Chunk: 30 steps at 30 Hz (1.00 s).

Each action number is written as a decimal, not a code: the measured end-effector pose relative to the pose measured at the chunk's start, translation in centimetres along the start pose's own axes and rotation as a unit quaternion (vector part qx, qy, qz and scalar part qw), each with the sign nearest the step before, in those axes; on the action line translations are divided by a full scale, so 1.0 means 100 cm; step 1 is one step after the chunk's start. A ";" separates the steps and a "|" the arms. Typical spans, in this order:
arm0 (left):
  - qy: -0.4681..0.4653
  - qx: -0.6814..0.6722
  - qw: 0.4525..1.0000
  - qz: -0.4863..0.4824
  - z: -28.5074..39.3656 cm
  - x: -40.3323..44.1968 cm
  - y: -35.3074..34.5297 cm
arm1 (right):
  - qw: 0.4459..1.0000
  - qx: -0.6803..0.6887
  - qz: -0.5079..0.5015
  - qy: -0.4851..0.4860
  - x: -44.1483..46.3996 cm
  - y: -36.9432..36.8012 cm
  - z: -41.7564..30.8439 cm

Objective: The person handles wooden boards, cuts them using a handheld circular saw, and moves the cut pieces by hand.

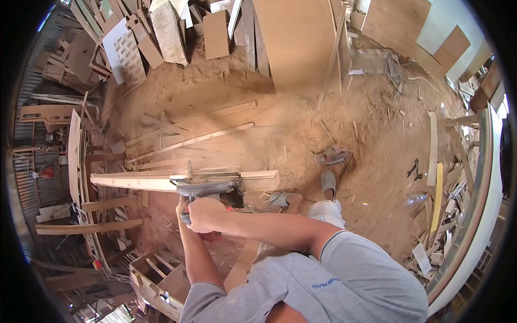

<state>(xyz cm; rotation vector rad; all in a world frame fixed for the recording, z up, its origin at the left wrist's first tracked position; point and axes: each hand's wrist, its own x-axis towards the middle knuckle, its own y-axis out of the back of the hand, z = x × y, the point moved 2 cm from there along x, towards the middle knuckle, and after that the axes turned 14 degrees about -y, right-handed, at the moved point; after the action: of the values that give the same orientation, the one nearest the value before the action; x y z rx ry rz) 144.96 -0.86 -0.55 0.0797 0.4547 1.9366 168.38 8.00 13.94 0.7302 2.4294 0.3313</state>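
A grey and black circular saw (209, 187) rests on a long wooden beam (134, 182) in front of me, a thin metal bar standing out past its far side. My right hand (207, 214) is closed around the saw's handle. Close beside it, my left hand (182, 207) is closed at the saw's front grip, its fingers mostly hidden behind the tool and the right hand. The beam runs left to right, and the saw sits nearer its right end. Blurred dust hangs over the ground beyond the beam.
Loose wooden strips (194, 142) lie on the sandy ground past the beam. A dark tool (334, 156) lies near my shoe (328, 183). Large boards (296, 43) lean at the back. A wooden crate (156, 285) stands lower left, and scrap wood lines the right side.
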 end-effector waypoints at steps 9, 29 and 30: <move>0.070 -0.065 0.995 0.040 -0.003 0.007 0.009 | 1.000 0.012 -0.020 -0.006 0.005 0.002 -0.006; 0.134 -0.124 0.977 0.107 -0.006 0.035 0.030 | 1.000 0.014 -0.008 0.010 0.040 -0.026 -0.013; 0.137 -0.125 0.977 0.110 -0.006 0.036 0.030 | 1.000 0.013 -0.018 0.009 0.042 -0.027 -0.013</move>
<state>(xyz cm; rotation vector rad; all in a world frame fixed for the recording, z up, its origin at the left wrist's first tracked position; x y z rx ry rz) 140.75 1.21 -0.66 -0.3155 0.3915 2.2191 163.59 8.09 12.09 0.6971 2.4656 0.2949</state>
